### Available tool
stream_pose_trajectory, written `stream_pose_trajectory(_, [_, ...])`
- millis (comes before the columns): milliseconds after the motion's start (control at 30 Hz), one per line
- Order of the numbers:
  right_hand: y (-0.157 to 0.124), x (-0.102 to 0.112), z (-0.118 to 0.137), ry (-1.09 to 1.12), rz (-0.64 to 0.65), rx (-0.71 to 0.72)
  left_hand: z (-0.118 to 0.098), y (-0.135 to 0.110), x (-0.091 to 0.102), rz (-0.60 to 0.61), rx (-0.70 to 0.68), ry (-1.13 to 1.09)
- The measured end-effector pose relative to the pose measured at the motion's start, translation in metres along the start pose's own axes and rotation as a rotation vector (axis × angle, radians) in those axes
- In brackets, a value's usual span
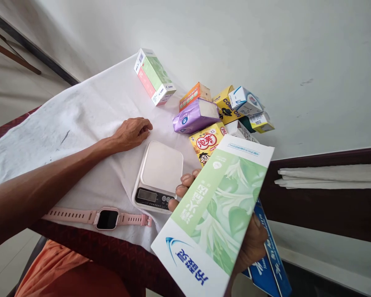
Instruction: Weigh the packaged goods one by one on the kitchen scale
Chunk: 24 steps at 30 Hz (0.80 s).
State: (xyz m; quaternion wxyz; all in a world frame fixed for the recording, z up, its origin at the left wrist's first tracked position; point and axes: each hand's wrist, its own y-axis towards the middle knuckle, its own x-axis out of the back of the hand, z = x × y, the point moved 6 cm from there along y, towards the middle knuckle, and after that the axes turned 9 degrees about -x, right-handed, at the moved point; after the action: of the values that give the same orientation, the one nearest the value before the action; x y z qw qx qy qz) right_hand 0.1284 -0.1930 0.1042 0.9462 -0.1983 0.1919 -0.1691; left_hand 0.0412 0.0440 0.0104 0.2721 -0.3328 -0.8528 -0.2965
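My right hand (254, 242) is closed around a green and white carton (218, 202) with leaf pictures and Chinese lettering, held up close to the camera. Its fingertips show at the carton's left edge, and the carton hides part of the hand. My left hand (131, 133) rests on the white cloth (89, 119), fingers curled in, with nothing seen in them. Just below that hand lies a white kitchen scale (161, 165) with a dark display; its top plate is bare. A pink-strapped smartwatch (107, 218) lies near the table's front edge.
Along the wall stand a green and pink carton (154, 76), an orange box (194, 97), a purple tissue pack (195, 116), a yellow snack box (206, 142) and several other boxes. A blue box (267, 255) sits low behind my right hand.
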Motion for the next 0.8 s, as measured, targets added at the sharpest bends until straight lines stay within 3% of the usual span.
stream_pose_trajectory(100, [0.002, -0.003, -0.001, 0.076, 0.009, 0.017, -0.001, 0.0, 0.0, 0.0, -0.003, 0.004])
stream_pose_trajectory(200, [0.009, 0.001, 0.004, -0.038, -0.026, 0.062, 0.0, 0.0, 0.0, -0.004, -0.003, 0.005])
stream_pose_trajectory(267, [0.016, 0.006, 0.011, -0.218, -0.1, 0.158, 0.0, 0.0, 0.0, -0.004, -0.003, 0.001])
stream_pose_trajectory(433, [0.035, 0.009, 0.022, -0.938, -0.392, 0.391, 0.001, -0.001, -0.001, -0.013, -0.014, -0.01])
stream_pose_trajectory(533, [0.049, 0.007, 0.019, -1.216, -0.48, 0.504, 0.0, -0.001, 0.0, -0.012, -0.017, -0.014])
stream_pose_trajectory(633, [0.062, 0.008, 0.011, -1.41, -0.534, 0.566, 0.001, -0.001, 0.001, -0.009, 0.016, -0.027])
stream_pose_trajectory(800, [0.071, 0.013, 0.005, -1.493, -0.512, 0.539, 0.006, -0.001, 0.004, -0.043, 0.128, -0.123])
